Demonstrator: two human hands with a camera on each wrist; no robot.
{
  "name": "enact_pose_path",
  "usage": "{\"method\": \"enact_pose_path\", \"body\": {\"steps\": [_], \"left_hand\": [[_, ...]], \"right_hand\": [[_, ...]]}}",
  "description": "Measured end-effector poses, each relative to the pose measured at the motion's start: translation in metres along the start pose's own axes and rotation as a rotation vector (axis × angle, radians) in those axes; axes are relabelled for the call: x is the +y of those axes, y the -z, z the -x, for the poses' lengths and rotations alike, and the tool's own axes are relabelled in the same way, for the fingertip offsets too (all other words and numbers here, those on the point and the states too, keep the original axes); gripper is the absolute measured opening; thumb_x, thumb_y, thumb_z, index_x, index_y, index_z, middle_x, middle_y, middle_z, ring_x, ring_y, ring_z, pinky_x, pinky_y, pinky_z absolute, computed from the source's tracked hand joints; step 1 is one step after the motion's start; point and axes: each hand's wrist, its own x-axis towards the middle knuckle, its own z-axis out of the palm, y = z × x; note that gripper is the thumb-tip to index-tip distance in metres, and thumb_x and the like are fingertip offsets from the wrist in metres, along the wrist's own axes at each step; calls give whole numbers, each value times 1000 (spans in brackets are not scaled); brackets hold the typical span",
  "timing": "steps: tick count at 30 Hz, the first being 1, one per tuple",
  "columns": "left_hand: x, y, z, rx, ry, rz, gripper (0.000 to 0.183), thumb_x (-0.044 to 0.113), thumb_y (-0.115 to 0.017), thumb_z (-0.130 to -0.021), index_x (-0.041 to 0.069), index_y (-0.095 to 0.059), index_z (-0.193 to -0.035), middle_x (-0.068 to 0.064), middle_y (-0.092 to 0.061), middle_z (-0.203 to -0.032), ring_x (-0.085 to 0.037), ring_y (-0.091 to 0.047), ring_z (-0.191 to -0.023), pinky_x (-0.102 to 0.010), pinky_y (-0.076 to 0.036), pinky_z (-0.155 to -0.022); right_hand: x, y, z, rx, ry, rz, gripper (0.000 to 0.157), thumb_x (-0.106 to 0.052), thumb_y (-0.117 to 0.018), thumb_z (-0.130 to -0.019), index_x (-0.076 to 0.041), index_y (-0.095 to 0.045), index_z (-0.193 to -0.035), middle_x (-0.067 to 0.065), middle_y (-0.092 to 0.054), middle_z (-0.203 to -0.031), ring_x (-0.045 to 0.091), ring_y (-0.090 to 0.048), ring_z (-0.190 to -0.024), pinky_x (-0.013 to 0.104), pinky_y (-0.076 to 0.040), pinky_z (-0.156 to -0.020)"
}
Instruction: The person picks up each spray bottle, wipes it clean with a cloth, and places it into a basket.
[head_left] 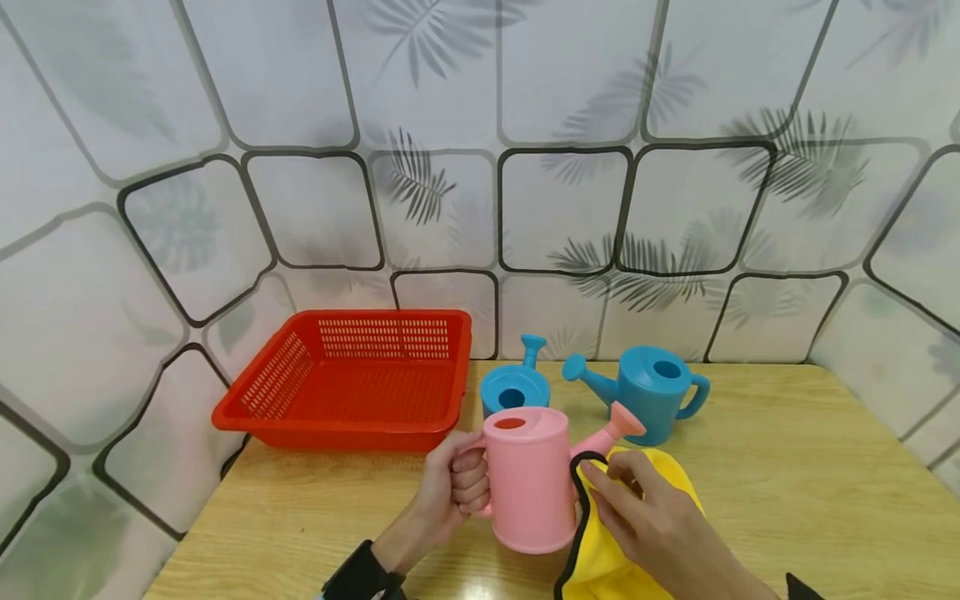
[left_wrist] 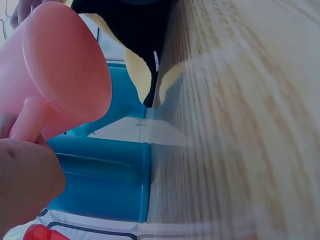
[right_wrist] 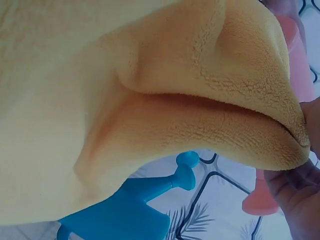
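Observation:
A pink watering can (head_left: 531, 492) is held up in the middle of the head view, its spout angled up to the right. My left hand (head_left: 459, 479) grips its handle, fingers curled round it. With my right hand (head_left: 637, 508) I pinch a yellow cloth (head_left: 611, 554) with a black edge, against the can's side just below the spout. The cloth drapes down from my fingers and fills much of the right wrist view. In the left wrist view the can's base (left_wrist: 72, 65) tilts toward the camera.
Two blue watering cans stand on the wooden table behind the pink one: one (head_left: 514, 385) partly hidden, another (head_left: 654, 396) to the right. A red plastic basket (head_left: 352, 437) sits at the back left. A patterned backdrop (head_left: 442, 208) rises behind the table.

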Motion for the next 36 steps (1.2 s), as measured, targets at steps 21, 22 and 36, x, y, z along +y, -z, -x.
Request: {"method": "enact_pose_path", "body": {"steps": [21, 22, 36], "left_hand": [[-3, 4, 1, 25, 47, -8, 49, 28, -39, -100, 19, -31, -52, 7, -31, -45, -9, -27, -37, -21, -17, -41], [-3, 4, 0, 23, 47, -6, 49, 28, -39, -100, 19, -31, -52, 7, -31, -45, -9, -27, -37, -21, -17, -40], [-5, 4, 2, -3, 40, -4, 49, 27, -38, -100, 19, -32, -52, 7, -31, -45, -8, -28, -36, -23, -16, -40]], "right_hand": [[11, 17, -3, 41, -56, 139, 53, -31, -35, -106, 6, -73, -100, 15, -59, -84, 16, -50, -65, 25, -53, -46], [11, 17, -3, 45, -58, 145, 53, -31, -35, -106, 6, -73, -100, 15, -58, -84, 16, -50, -65, 26, -53, -46], [11, 11, 3, -45, -132, 87, 56, -36, -32, -106, 2, -73, -104, 11, -59, -89, 13, -55, -70, 28, -58, -53]]}}
